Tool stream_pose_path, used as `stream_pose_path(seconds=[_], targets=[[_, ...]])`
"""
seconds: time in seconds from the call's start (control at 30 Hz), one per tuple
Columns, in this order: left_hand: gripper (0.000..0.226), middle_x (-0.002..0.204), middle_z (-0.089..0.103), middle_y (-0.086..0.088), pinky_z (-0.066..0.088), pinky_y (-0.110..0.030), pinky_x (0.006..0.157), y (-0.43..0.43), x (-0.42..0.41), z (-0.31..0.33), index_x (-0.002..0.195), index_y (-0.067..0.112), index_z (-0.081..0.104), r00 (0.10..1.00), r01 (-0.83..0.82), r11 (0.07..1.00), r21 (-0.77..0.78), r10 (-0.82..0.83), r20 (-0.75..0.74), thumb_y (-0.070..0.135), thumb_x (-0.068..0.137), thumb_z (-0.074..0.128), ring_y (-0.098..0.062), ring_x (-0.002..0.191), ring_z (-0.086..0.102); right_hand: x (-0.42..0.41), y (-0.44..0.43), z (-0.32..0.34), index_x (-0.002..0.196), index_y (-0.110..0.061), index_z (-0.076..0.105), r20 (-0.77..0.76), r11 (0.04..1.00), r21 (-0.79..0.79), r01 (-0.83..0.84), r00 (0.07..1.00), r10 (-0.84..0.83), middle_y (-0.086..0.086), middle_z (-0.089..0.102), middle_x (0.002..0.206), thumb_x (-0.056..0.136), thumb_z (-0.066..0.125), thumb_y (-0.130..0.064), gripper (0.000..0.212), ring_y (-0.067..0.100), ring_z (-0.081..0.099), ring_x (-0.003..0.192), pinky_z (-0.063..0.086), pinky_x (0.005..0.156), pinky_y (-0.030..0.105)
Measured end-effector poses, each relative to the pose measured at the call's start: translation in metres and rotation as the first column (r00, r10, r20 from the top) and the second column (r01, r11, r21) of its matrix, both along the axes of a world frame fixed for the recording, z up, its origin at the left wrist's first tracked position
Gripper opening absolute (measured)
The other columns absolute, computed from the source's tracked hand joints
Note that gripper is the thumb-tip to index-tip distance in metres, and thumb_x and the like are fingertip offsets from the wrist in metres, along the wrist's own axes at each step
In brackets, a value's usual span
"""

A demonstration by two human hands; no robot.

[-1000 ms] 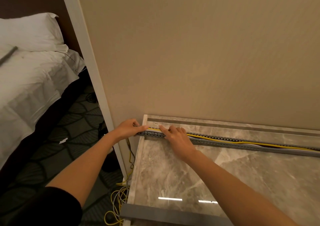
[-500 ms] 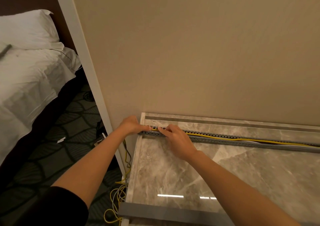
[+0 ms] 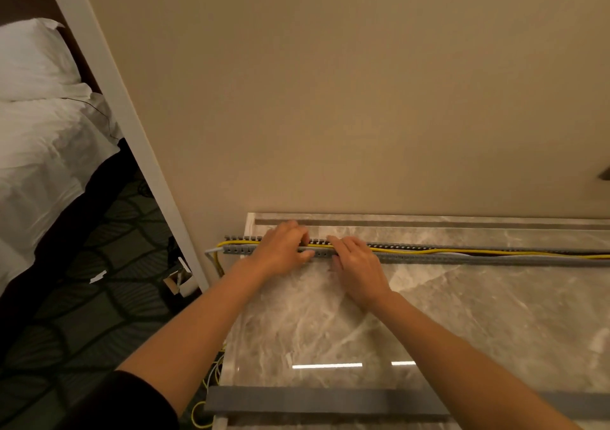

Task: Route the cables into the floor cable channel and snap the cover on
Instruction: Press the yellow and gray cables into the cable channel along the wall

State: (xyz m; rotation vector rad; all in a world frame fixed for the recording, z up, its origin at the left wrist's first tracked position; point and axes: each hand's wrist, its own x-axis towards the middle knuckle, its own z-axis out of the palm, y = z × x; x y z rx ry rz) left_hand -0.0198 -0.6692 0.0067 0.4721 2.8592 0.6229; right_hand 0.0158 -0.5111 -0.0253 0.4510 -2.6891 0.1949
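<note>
Curled left hand [image 3: 280, 253] fingers are wrapped on the gray channel [image 3: 462, 258]; straight right hand [image 3: 359, 264] fingers are pressed on the yellow cable [image 3: 429, 251]. The channel is laid from 9 to 3 o'clock, its long part nearest the right hand.

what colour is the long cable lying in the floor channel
The cable is yellow, seen best in the head view, lying inside the grey slotted cable channel.

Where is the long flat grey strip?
Head view, bottom middle: the flat grey strip lies across the marble slab's near edge, well apart from the slotted channel by the wall.
</note>
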Motion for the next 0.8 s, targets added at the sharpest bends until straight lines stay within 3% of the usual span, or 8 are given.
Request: stream_pose_path(seconds=[0.07,0.13,0.2,0.27,0.53,0.67,0.8], targets=[[0.024,0.111,0.054,-0.012,0.04,-0.038,0.086,0.007,0.001,-0.002,0.1,0.006,0.053,0.999,0.034,0.998,-0.054,-0.034,0.004,0.024,0.086,0.06,-0.028,0.106,0.049,0.002,0.01,-0.003,0.083,-0.007,0.073,0.039,1.0,-0.011,0.025,0.999,-0.024,0.003,0.072,0.068,0.04,0.09,-0.003,0.047,0.02,0.07,0.061,0.046,0.075,0.022],[0.023,0.112,0.056,-0.013,0.04,-0.038,0.086,0.01,0.001,-0.002,0.099,0.005,0.053,0.999,0.026,0.997,-0.079,-0.028,-0.025,0.022,0.085,0.06,-0.03,0.106,0.05,0.003,0.016,-0.006,0.082,-0.006,0.072,0.172,0.997,-0.064,0.052,0.984,-0.04,0.007,0.073,0.073,0.05,0.084,0.002,0.035,0.025,0.07,0.066,0.054,0.062,0.026],[0.021,0.114,0.057,-0.014,0.04,-0.038,0.085,0.014,0.001,-0.003,0.099,0.004,0.054,0.998,0.037,0.99,-0.136,-0.045,-0.053,0.02,0.086,0.059,-0.031,0.107,0.051,0.0,0.016,0.0,0.094,-0.003,0.069,0.284,0.983,-0.156,0.093,0.958,-0.046,0.013,0.071,0.092,0.074,0.065,0.005,0.022,0.031,0.067,0.085,0.052,0.069,0.033],[0.021,0.117,0.057,-0.016,0.04,-0.04,0.087,0.017,0.003,-0.002,0.103,0.003,0.055,0.994,0.067,0.979,-0.195,-0.081,-0.069,0.017,0.088,0.056,-0.032,0.11,0.05,-0.006,0.016,0.006,0.103,-0.003,0.065,0.378,0.977,-0.16,0.144,0.923,-0.074,0.013,0.066,0.107,0.084,0.051,0.003,0.025,0.031,0.059,0.1,0.046,0.078,0.036],[0.023,0.12,0.057,-0.018,0.042,-0.043,0.09,0.033,0.006,0.004,0.109,0.001,0.058,0.986,0.065,0.912,-0.404,-0.122,-0.117,0.008,0.089,0.049,-0.034,0.114,0.051,-0.01,0.017,0.015,0.112,-0.002,0.064,0.455,0.98,-0.153,0.126,0.889,-0.044,0.016,0.058,0.112,0.092,0.046,-0.005,0.027,0.032,0.056,0.103,0.043,0.083,0.037],[0.031,0.122,0.056,-0.018,0.044,-0.041,0.091,0.047,0.009,0.013,0.112,0.001,0.055,0.988,0.019,0.944,-0.33,-0.069,-0.138,0.022,0.089,0.051,-0.035,0.114,0.053,-0.002,0.032,0.021,0.123,-0.005,0.058,0.462,0.986,-0.142,0.088,0.887,-0.013,0.016,0.058,0.12,0.091,0.041,0.0,0.036,0.033,0.056,0.11,0.046,0.09,0.04],[0.033,0.123,0.056,-0.019,0.043,-0.04,0.09,0.078,0.017,0.023,0.114,0.0,0.05,0.98,0.037,0.981,-0.192,-0.074,-0.187,0.021,0.089,0.049,-0.036,0.114,0.051,0.012,0.07,0.029,0.125,-0.005,0.056,0.426,0.949,-0.219,0.228,0.897,-0.117,0.016,0.059,0.123,0.09,0.042,0.001,0.038,0.033,0.054,0.114,0.042,0.094,0.037]])
